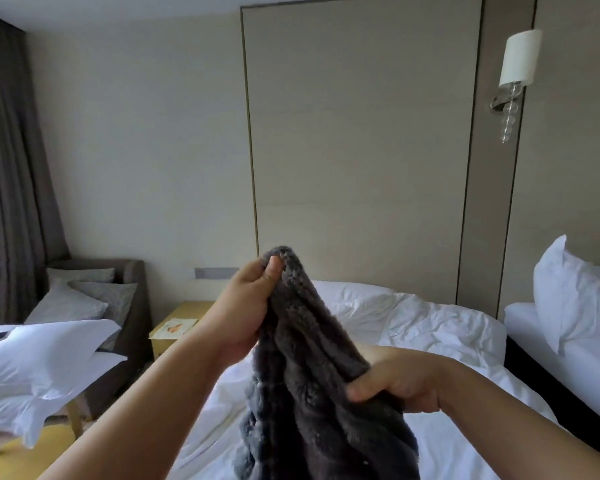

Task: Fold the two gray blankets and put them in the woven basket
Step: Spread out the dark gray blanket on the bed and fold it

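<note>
Left-hand grip: The left hand [248, 299] is closed on the top of the gray blanket [309, 393]. A bunched edge is pinched between the thumb and the curled fingers, and this is the highest point of the cloth.
Right-hand grip: The right hand [395, 382] is clamped on the same blanket, lower down and to the right, with a thick fold gathered in its curled fingers.
Blanket relative to the grip: The cloth is slung loosely between the two hands. Below them it hangs in deep vertical folds that run out of the bottom of the view, so the lower end cannot be seen.
Blanket position: It is held in the air above the rumpled white bed [430, 327].
Handling: The fabric is judged to be soft, plush and limp, with some bulk. No shape would be kept by it unaided, and the deep pile is likely to grip rather than slip.
Where to take hold: Two corners along one edge are best sought, so that the blanket can be spread before folding. Both present holds are on bunched material, and no corner can be identified.
Surroundings: A second bed [568, 355] with an upright pillow [565, 292] is seen to the right. A nightstand [174, 327] and a curtain [11, 168] are seen to the left.
Not in view: The other gray blanket and the woven basket are not seen.
</note>
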`<state>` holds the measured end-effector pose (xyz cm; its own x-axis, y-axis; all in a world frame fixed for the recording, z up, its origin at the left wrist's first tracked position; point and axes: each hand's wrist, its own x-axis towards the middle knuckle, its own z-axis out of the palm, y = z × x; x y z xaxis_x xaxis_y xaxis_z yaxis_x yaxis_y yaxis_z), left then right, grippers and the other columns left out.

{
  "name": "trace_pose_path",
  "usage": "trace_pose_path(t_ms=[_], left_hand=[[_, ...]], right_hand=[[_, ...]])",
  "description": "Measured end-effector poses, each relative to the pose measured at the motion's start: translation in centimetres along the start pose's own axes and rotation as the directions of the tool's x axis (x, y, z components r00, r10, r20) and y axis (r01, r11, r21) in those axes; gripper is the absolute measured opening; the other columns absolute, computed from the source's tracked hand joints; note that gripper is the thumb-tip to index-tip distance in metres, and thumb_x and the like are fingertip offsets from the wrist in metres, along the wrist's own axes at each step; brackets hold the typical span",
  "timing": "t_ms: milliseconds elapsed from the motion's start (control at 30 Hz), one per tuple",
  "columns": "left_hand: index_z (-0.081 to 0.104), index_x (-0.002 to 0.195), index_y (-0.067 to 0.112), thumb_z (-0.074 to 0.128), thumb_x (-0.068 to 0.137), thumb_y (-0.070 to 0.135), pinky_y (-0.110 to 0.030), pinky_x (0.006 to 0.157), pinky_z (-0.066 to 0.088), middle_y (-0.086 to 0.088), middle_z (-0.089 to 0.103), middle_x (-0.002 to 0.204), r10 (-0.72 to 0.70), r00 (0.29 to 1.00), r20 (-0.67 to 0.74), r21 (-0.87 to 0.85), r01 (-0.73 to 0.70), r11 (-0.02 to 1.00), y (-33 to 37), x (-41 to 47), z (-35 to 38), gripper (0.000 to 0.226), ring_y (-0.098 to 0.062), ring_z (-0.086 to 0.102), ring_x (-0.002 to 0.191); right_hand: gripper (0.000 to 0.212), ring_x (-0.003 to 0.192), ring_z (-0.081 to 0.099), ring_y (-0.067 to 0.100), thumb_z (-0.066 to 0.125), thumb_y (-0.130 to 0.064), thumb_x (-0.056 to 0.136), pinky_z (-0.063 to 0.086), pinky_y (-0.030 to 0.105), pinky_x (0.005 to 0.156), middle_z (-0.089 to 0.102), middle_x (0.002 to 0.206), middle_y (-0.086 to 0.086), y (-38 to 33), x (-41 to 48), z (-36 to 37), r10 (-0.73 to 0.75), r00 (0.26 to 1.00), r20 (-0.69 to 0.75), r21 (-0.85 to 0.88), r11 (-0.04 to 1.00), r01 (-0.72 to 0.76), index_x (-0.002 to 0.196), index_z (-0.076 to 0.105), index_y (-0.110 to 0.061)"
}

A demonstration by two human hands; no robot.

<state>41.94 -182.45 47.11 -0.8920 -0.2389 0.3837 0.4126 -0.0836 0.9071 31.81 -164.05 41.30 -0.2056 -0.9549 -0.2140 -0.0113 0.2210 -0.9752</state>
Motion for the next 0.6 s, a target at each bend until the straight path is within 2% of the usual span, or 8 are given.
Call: trace_pose_path(t_ms=[200, 267, 333, 400, 433, 467, 533, 600], left_hand=[[0.060, 0.094, 0.009, 0.042, 0.101, 0.032, -0.030, 0.051, 0.055, -0.006, 0.071, 0.065, -0.007, 0.960, -0.278, -0.036, -0.003, 0.999, 4.5, 2.7, -2.8, 0.030, -0.019, 0.070, 0.060], [0.060, 0.094, 0.010, 0.044, 0.100, 0.032, -0.030, 0.048, 0.055, -0.012, 0.069, 0.073, -0.018, 0.937, -0.349, -0.034, 0.006, 0.999, 5.5, 3.6, -3.0, 0.028, -0.021, 0.070, 0.060], [0.060, 0.098, 0.011, 0.051, 0.096, 0.037, -0.031, 0.050, 0.055, -0.014, 0.068, 0.082, -0.063, 0.930, -0.363, 0.014, 0.073, 0.997, 6.2, 4.2, -2.7, 0.027, -0.024, 0.070, 0.065], [0.062, 0.099, 0.014, 0.071, 0.078, 0.047, -0.035, 0.057, 0.058, -0.014, 0.070, 0.085, -0.102, 0.961, -0.258, 0.156, 0.145, 0.977, 6.3, 4.2, -2.0, 0.040, -0.026, 0.071, 0.071], [0.063, 0.103, 0.019, 0.080, 0.064, 0.053, -0.035, 0.062, 0.059, -0.011, 0.070, 0.090, -0.093, 0.982, -0.166, 0.317, 0.143, 0.938, 6.0, 4.1, -1.5, 0.054, -0.024, 0.071, 0.076], [0.060, 0.109, 0.027, 0.084, 0.053, 0.058, -0.034, 0.068, 0.059, -0.005, 0.069, 0.097, -0.080, 0.994, -0.070, 0.504, 0.105, 0.857, 5.5, 3.8, -0.7, 0.069, -0.020, 0.070, 0.083], [0.046, 0.121, 0.047, 0.083, 0.044, 0.062, -0.028, 0.082, 0.051, 0.009, 0.059, 0.112, -0.050, 0.995, 0.090, 0.794, -0.042, 0.606, 4.1, 3.6, 1.2, 0.087, -0.013, 0.060, 0.099], [0.027, 0.134, 0.055, 0.082, 0.051, 0.059, -0.025, 0.090, 0.041, 0.015, 0.050, 0.118, -0.048, 0.975, 0.216, 0.912, -0.184, 0.367, 2.8, 3.6, 3.1, 0.100, -0.011, 0.051, 0.110]], right_hand=[[0.028, 0.094, 0.067, 0.006, 0.062, -0.008, 0.077, 0.049, 0.020, 0.087, 0.073, 0.096, -0.013, 2.5, -0.7, -1.3, 0.366, 0.929, 0.059, -0.093, 0.928, -0.360, 0.093, 0.076, -0.027], [0.018, 0.088, 0.066, 0.002, 0.071, -0.020, 0.070, 0.049, 0.016, 0.081, 0.072, 0.087, -0.017, 2.8, -0.5, -1.1, 0.350, 0.921, -0.169, -0.328, 0.861, -0.387, 0.082, 0.075, -0.032], [0.013, 0.084, 0.068, 0.006, 0.074, -0.024, 0.064, 0.053, 0.019, 0.077, 0.073, 0.083, -0.010, 2.0, -0.4, -2.0, 0.070, 0.854, -0.515, -0.416, 0.851, -0.320, 0.076, 0.073, -0.026], [0.005, 0.067, 0.067, 0.010, 0.072, -0.014, 0.067, 0.052, 0.022, 0.065, 0.070, 0.068, -0.002, 0.0, -0.8, -2.6, -0.203, 0.683, -0.701, -0.386, 0.914, -0.125, 0.066, 0.068, -0.017], [0.008, 0.060, 0.064, 0.010, 0.071, -0.010, 0.067, 0.050, 0.022, 0.059, 0.067, 0.061, -0.003, -1.4, -1.0, -2.4, -0.304, 0.599, -0.741, -0.407, 0.912, -0.041, 0.063, 0.067, -0.016], [0.008, 0.057, 0.063, 0.009, 0.070, -0.010, 0.067, 0.049, 0.019, 0.055, 0.068, 0.060, -0.004, -2.8, -1.1, -2.0, -0.385, 0.534, -0.753, -0.455, 0.890, 0.000, 0.065, 0.068, -0.017], [0.014, 0.059, 0.064, 0.001, 0.070, -0.014, 0.066, 0.045, 0.012, 0.051, 0.072, 0.067, -0.007, -5.3, -0.9, -0.8, -0.520, 0.482, -0.705, -0.601, 0.799, -0.017, 0.077, 0.072, -0.023], [0.009, 0.056, 0.059, -0.003, 0.069, -0.016, 0.069, 0.041, 0.010, 0.047, 0.065, 0.061, -0.005, -6.9, -0.8, 0.5, -0.645, 0.441, -0.624, -0.751, 0.652, -0.108, 0.070, 0.064, -0.024]])
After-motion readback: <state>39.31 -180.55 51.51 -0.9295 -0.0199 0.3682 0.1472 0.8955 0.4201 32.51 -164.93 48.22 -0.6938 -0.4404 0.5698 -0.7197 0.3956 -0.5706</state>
